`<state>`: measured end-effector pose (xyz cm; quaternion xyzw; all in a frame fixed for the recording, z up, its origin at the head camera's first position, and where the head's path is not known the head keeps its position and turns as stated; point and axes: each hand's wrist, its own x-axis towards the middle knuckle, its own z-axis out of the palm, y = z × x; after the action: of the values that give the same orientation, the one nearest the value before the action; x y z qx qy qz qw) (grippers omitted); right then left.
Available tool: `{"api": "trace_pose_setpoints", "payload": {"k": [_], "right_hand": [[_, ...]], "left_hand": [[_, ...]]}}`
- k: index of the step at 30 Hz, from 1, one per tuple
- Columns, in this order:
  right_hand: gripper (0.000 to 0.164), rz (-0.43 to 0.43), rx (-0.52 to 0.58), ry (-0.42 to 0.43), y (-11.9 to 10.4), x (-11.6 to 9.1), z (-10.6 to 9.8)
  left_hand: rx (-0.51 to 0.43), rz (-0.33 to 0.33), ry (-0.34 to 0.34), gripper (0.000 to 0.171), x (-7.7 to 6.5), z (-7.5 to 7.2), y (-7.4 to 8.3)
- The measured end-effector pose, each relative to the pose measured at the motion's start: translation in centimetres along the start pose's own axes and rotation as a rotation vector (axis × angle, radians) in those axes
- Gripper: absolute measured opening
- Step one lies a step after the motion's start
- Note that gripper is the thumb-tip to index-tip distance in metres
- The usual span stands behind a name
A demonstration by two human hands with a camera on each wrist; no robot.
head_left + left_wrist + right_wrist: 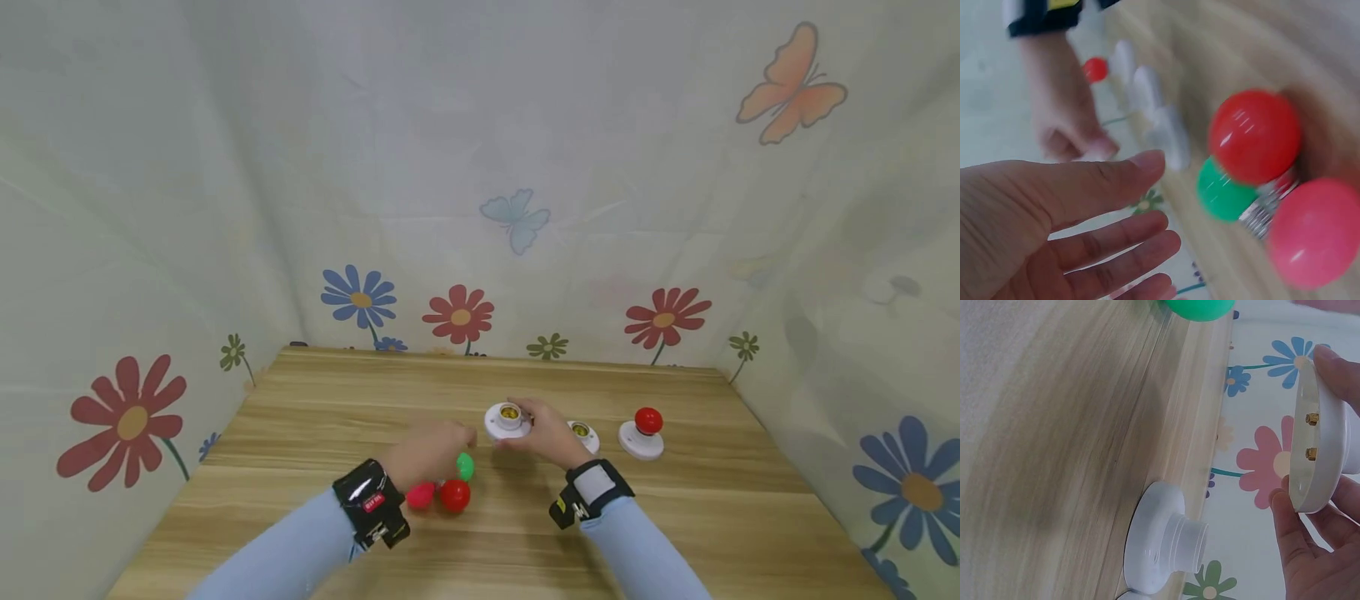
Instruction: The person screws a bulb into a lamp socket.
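Observation:
My right hand (551,433) grips a white round lamp holder (507,422) by its edge, raised over the table with the brass-lined socket showing. Its hollow underside with two brass screws shows in the right wrist view, thumb and fingers at opposite rims. My left hand (1079,225) has thumb and fingers extended and apart, holding nothing. Close beside it on the table lie a red bulb (1255,136), a green bulb (1225,190) and a pink bulb (1315,232), clustered together with metal screw bases inward. The left hand partly covers this cluster in the head view.
Right of the right hand stands another white lamp holder (583,435), partly hidden by that hand. Farther right, a lamp holder (641,442) carries a red bulb (648,420). The wooden tabletop (375,379) meets a flower-printed curtain (420,208) at the back and sides.

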<state>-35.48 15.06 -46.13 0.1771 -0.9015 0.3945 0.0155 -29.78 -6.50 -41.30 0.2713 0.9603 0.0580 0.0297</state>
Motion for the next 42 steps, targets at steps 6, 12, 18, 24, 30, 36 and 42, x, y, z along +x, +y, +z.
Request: {"api": "trace_pose_setpoints", "payload": {"k": [6, 12, 18, 24, 30, 36, 42], "right_hand": [[0.078, -0.020, -0.020, 0.009, -0.2, -0.1, -0.1], [0.077, -0.039, -0.020, 0.021, -0.2, -0.2, -0.4], [0.079, -0.027, -0.022, 0.009, 0.1, -0.2, -0.4], [0.081, 0.004, 0.001, -0.009, 0.2, -0.3, -0.3], [0.071, -0.038, 0.011, -0.009, 0.2, -0.4, 0.1], [0.074, -0.063, 0.006, -0.017, 0.3, -0.4, 0.7], [0.075, -0.053, -0.011, -0.021, -0.2, -0.4, 1.1]], "left_hand": [[0.237, 0.108, 0.071, 0.034, -0.8, 3.6, 0.5], [0.362, 0.147, 0.100, 0.033, -1.2, 5.5, 1.0], [0.310, 0.166, 0.110, 0.039, -1.1, 5.2, 1.0], [-0.252, 0.086, -0.022, 0.047, -0.2, 1.2, 0.8], [-0.617, -0.017, 0.057, 0.041, 0.8, -3.8, 0.5], [-0.676, -0.124, 0.334, 0.049, 2.1, -4.3, 1.6], [-0.540, -0.040, 0.624, 0.050, 3.2, -1.6, 2.3]]}}
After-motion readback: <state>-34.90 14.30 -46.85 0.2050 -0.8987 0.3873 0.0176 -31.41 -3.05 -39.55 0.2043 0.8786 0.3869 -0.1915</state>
